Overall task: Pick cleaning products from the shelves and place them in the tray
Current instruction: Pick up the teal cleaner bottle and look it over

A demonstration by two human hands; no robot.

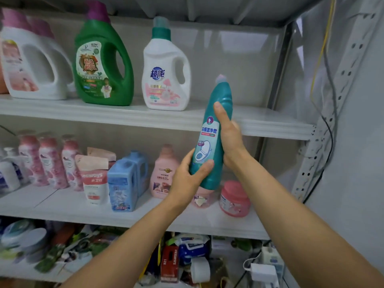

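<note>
- While both hands grasp it, one teal bottle [212, 140] tilts before the shelves: left hand [187, 177] near its base, right hand [229, 135] at mid-body.
- Top shelf [124, 115]: four jugs, one green jug [102, 61].

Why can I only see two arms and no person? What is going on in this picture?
The camera sits on the person's head and looks forward and down, so you see what they see: just their own arms. Both hands hold one teal bottle with a toilet drawn on its label. The left hand grips it near the bottom and the right hand higher up. Behind it are white shelves. The top shelf carries big jugs with handles, like the green jug and a white jug. The middle shelf has smaller pink and blue bottles and a pink jar.
</note>
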